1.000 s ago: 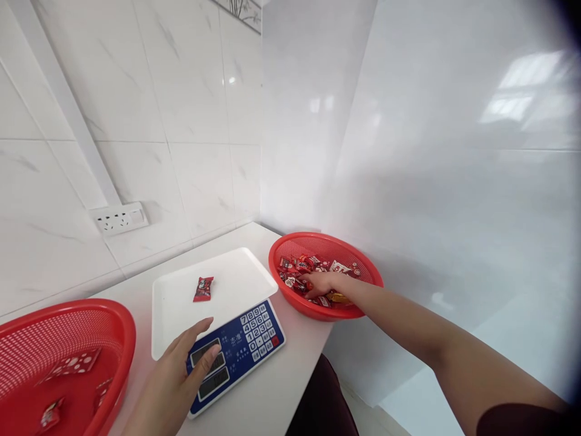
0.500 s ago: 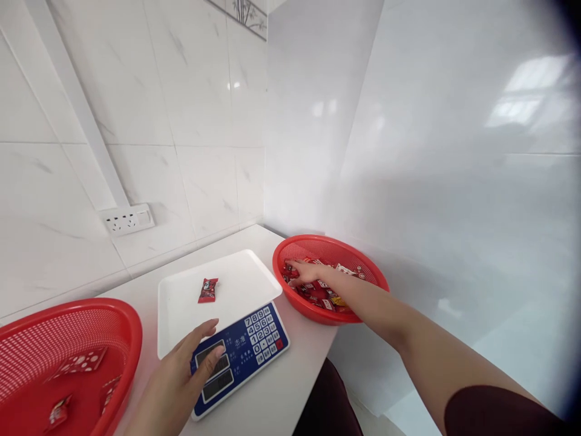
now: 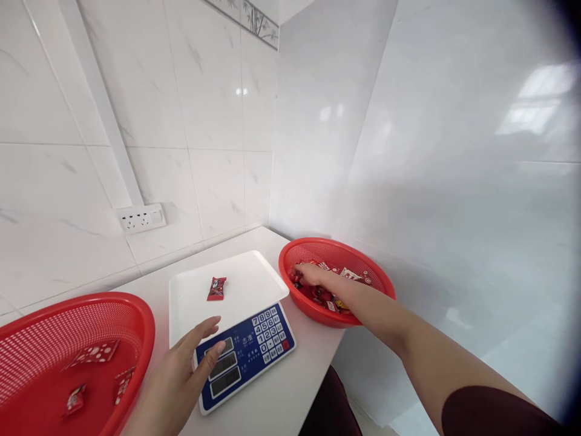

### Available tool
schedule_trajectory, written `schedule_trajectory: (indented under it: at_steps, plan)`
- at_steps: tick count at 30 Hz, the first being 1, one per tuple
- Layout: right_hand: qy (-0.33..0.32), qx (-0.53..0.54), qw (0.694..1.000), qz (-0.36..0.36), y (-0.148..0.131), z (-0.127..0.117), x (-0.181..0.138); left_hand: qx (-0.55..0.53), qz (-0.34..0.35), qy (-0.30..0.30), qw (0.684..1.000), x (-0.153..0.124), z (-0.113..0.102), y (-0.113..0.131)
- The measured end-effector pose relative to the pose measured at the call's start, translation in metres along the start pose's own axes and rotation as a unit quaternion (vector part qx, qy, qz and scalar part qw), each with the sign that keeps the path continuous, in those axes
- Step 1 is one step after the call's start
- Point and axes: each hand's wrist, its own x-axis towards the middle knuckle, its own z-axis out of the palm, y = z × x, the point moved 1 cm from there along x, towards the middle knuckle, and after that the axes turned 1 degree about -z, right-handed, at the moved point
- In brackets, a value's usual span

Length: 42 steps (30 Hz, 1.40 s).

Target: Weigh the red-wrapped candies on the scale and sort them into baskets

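Head view: lower left, holding left hand [image 3: 181, 369] open by digital scale [image 3: 250, 350]; center, right hand [image 3: 310, 274] low to reach candies [image 3: 349, 274]; cannot tell grip.

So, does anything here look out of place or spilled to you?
One thing: the right basket seems to jut past the edge of the table, which looks a bit precarious. Otherwise nothing stands out: the scale sits level with one candy on it, and I see no spill.

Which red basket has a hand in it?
The right basket, right of the scale: the right hand is inside. The left basket has no hand inside.
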Motion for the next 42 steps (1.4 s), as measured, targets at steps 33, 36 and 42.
schedule_trajectory:
  at_steps: [33, 36, 42]
  plan:
    - [-0.321, 0.206, 0.923, -0.056, -0.107, 0.113, 0.093, -0.063, 0.016, -0.060, 0.996, -0.025, -0.021, 0.022]
    - [-0.329, 0.172, 0.925, -0.075, -0.108, 0.115, 0.097, -0.065, -0.007, -0.025, 0.998, -0.025, -0.032, 0.018]
    - [-0.317, 0.116, 0.935, -0.106, -0.104, 0.107, 0.100, -0.072, -0.040, 0.033, 0.996, -0.028, -0.047, 0.013]
